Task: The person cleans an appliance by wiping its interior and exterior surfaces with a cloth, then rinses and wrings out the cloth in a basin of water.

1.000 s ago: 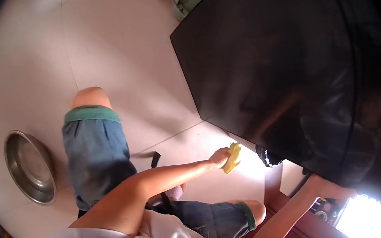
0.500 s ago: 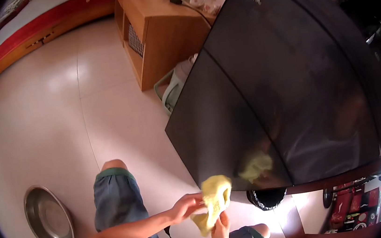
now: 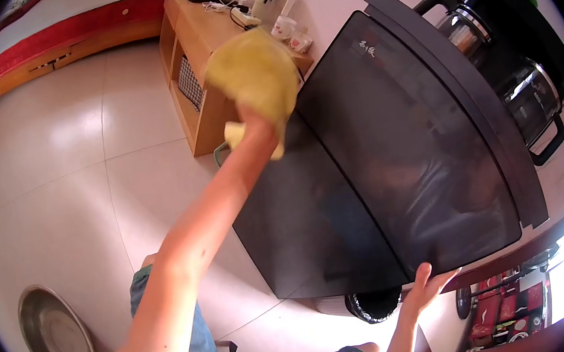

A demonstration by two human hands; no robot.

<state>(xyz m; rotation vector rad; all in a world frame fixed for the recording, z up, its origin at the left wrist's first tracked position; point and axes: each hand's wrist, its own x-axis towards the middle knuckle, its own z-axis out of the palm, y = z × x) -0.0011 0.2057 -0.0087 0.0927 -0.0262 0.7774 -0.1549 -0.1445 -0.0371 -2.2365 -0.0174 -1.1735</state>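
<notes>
A yellow cloth (image 3: 252, 68) covers most of my left hand (image 3: 256, 120), raised on an outstretched arm near the upper left edge of the dark glossy cabinet (image 3: 403, 141). The cloth is blurred and hides my fingers, which hold it. My right hand (image 3: 428, 286) is at the cabinet's lower edge, thumb up and fingers apart, with nothing in it. Two glass pots with black handles, one a glass kettle (image 3: 530, 95), stand on the cabinet's top.
A wooden side table (image 3: 199, 29) bears a jug, cups and cables. A metal basin (image 3: 57, 338) rests on the floor at the left. Below the cabinet is a bin with a black liner (image 3: 375, 306). A red-edged bed (image 3: 71, 34) is at the upper left.
The view has shifted, showing more of the cabinet. My left hand has moved up and away with the yellow cloth. My right hand has let go of the cloth and moved right to the cabinet's edge.
</notes>
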